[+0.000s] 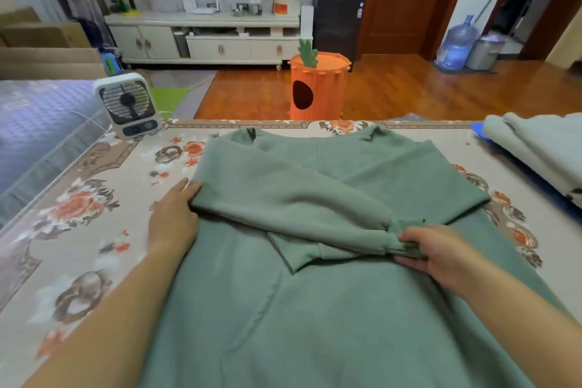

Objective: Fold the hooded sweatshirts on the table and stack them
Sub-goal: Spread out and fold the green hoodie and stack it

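R hand (pixel 441 253) fingers (pixel 409 242) curled round the ribbed cuff (pixel 409 238) of the sleeve (pixel 293 208) that's folded across the chest, pinching it w/ thumb on top. L hand (pixel 173 217) fingers (pixel 185 187) straight and flat, pressing the outer fold edge of that same sleeve at the shoulder side, palm partly on the cloth, partly on the tabletop (pixel 94 230). Both forearms bare, coming in from the near edge. Green hooded sweatshirt (pixel 315 309) lies flat in the middle of the tabletop, hem toward the person, neck end at the far edge; hood itself not clearly seen. The other sleeve also folded in, its cuff (pixel 293 257) lying under the top sleeve, so the 2 cross over the body. Tabletop has a floral cover, orange and brown blooms. At the R edge, a folded pale grey-green garment (pixel 541 148) on top of sth blue, well apart from the green one. Far L corner: small white desk fan (pixel 129 105), cord trailing off L. Beyond the tabletop, on the wood floor: orange carrot-shaped bin (pixel 318 86), white TV cabinet (pixel 204 38), water jug (pixel 456 44) by the brown door (pixel 406 0).
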A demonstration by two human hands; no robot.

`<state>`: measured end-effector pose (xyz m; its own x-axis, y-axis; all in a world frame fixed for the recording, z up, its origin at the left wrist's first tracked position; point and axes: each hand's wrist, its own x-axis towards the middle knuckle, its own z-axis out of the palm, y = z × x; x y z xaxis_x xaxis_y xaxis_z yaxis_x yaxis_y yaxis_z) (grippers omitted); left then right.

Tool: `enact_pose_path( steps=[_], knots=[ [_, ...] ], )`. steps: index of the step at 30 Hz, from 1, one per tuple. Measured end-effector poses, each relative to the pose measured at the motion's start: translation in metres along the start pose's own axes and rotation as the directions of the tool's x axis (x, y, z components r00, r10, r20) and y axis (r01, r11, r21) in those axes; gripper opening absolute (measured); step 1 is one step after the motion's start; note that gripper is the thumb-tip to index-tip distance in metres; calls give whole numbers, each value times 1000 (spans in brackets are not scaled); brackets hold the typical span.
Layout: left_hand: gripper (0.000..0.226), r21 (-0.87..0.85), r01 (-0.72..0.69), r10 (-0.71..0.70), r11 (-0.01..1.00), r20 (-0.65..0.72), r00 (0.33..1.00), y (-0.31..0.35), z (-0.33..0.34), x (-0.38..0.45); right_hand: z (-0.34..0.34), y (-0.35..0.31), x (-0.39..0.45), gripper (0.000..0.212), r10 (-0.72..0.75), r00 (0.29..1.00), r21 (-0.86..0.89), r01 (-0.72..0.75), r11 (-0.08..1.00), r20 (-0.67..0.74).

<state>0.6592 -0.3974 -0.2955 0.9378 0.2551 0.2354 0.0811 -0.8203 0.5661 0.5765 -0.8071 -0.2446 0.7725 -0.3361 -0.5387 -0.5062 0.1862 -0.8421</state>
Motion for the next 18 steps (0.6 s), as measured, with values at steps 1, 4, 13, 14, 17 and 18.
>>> enact_pose_path(
  steps=[1,4,13,14,17,18],
  knots=[
    [70,85,-66,67,994,-5,998,2,4,0,-2,4,3,14,-13,999,-35,12,999,-42],
    [57,178,-206,221,962,-66,973,3,10,-1,-4,-6,6,19,-89,992,-146,75,986,-93],
    [25,246,-124,157,961,-121,980,41,-7,-30,1,-9,32,43,-272,957,-682,132,719,-102],
    [31,198,-72,87,978,-67,994,54,-6,-40,4,-12,31,45,-231,969,-660,119,742,-86],
    [43,181,86,-132,980,261,956,98,17,-70,9,-24,19,55,-50,998,-591,25,806,-26],
    [45,201,138,-199,970,328,923,111,25,-77,11,-28,13,55,-16,1000,-586,10,810,-5]
  ],
)
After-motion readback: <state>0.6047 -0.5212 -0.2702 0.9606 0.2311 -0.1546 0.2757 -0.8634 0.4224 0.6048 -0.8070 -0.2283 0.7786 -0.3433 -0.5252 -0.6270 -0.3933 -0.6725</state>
